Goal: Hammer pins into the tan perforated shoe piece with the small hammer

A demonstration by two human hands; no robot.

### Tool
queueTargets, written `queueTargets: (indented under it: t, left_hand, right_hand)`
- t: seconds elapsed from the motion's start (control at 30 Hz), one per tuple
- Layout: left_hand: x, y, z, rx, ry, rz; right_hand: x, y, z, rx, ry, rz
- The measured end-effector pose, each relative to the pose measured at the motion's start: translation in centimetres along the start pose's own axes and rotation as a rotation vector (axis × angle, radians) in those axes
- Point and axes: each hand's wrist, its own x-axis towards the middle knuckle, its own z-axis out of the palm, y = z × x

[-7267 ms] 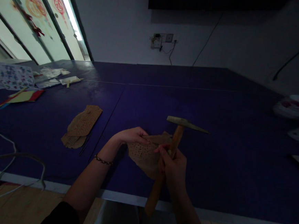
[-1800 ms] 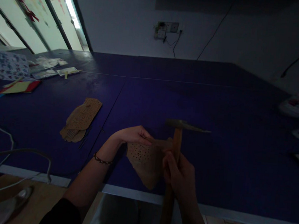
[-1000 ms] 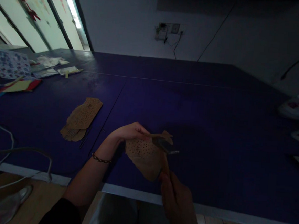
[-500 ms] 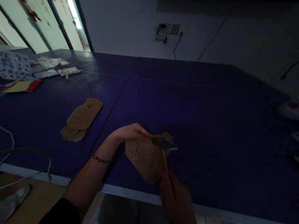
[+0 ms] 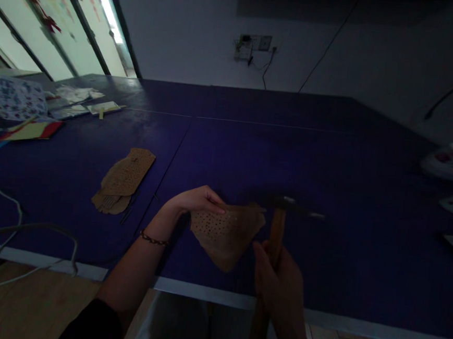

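My left hand is closed on the upper left edge of a brown sheet of leather-like material pierced with many small holes. The sheet is lifted at a tilt near the table's front edge. Wrapped round the wooden handle of a hammer, my right hand is to the right of the sheet. The dark hammer head is blurred and apart from the sheet. More brown perforated pieces lie stacked to the left, with thin dark rods beside them.
The table has a purple-blue top with a pale front edge. A cable loops over its left front edge. Papers and a patterned bag lie at the far left. White items are at the right edge.
The hammer has swung right and away from the sheet, its head now clear of it. My left hand has stayed in place. A foot at the lower left has gone from view.
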Motion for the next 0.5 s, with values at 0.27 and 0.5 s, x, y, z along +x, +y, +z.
queueTargets:
  t: [0.27, 0.5]
  left_hand:
    - [-0.1, 0.0, -0.1, -0.002, 0.016, -0.061]
    - [0.2, -0.2, -0.1, -0.005, 0.077, -0.019]
  right_hand:
    - [4.4, -0.7, 0.3, -0.103, 0.117, 0.039]
    - [6.9, 0.1, 1.9, 0.247, -0.012, 0.097]
